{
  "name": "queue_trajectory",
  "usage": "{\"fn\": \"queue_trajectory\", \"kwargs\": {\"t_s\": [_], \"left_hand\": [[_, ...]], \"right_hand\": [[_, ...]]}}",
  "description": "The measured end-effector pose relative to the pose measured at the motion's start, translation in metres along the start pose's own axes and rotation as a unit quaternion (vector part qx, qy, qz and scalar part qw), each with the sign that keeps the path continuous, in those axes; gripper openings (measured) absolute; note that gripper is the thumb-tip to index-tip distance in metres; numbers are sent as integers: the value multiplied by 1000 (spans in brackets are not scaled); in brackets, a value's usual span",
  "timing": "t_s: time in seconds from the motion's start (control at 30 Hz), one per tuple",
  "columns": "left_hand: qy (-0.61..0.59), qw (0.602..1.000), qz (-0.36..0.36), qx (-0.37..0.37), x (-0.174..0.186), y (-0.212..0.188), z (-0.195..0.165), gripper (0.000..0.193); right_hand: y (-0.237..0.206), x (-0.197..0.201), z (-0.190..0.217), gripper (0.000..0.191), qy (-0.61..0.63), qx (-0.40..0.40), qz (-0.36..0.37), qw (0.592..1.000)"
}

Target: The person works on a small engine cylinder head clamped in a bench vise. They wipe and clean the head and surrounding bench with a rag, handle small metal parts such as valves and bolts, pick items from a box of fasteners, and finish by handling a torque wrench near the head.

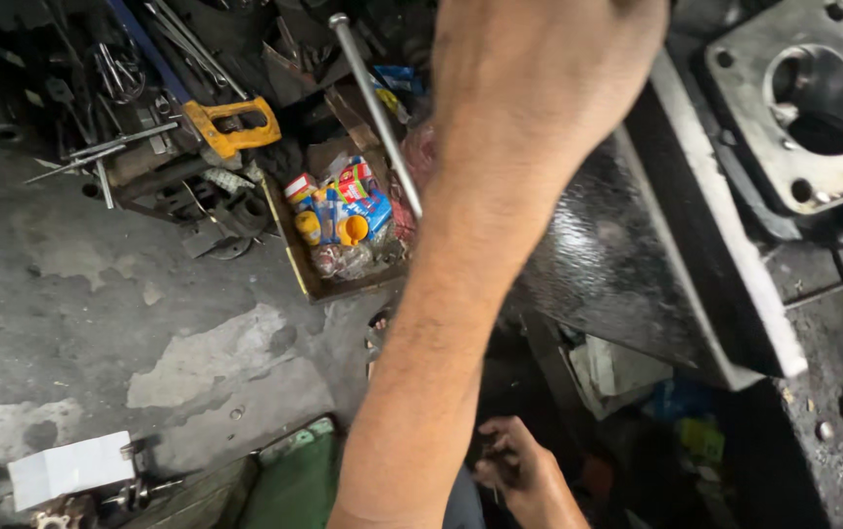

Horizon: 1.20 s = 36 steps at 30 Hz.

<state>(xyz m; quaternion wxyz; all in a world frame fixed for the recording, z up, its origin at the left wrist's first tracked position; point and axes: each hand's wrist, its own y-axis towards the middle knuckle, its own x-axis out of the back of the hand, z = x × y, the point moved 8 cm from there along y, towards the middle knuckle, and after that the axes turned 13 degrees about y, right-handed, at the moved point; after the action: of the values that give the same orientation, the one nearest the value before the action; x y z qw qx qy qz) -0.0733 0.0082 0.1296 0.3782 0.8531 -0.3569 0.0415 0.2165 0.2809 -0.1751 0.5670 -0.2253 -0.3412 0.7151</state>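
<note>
Left hand [549,69] raised, grip on long grey steel rod [375,113] not discernible, right hand [519,470] low, fingers curled, contents unclear, cardboard tray of colourful bottles [343,220] beside rod, black metal block [637,255] just right.

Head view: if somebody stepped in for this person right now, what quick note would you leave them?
Left hand: raised over the black metal casing. Its fingers are cut off by the top edge, so its grip cannot be told.
Right hand: low beside the casing, fingers curled at something dark and unclear.
Things: a long steel rod slants behind the left forearm, above a box of small bottles.
Done: nothing shows as fitted.
Left: the grey flange at top right has an open bore and empty bolt holes.
</note>
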Motion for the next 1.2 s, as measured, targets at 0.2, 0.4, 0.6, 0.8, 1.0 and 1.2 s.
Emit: {"fn": "queue_trajectory", "kwargs": {"t_s": [0.2,0.4,0.6,0.8,1.0,1.2], "left_hand": [[-20,995,-59,-78,-13,-18,-2,6],[-75,987,-123,-74,-15,-22,-3,4],[-72,997,11,-13,-10,-11,1,25],[-158,983,95,4,16,8,2,32],[-164,965,197,53,18,38,-1,44],[-148,947,249,142,3,60,-20,35]], "right_hand": [[8,-22,-7,47,-71,-41,14,997],[16,-27,-12,53,-181,22,29,983],[37,-36,-7,47,-127,133,55,981],[55,-15,-6,30,-255,79,14,964],[30,105,97,45,-76,56,-94,991],[-115,224,336,19,-101,209,-363,902]]}}
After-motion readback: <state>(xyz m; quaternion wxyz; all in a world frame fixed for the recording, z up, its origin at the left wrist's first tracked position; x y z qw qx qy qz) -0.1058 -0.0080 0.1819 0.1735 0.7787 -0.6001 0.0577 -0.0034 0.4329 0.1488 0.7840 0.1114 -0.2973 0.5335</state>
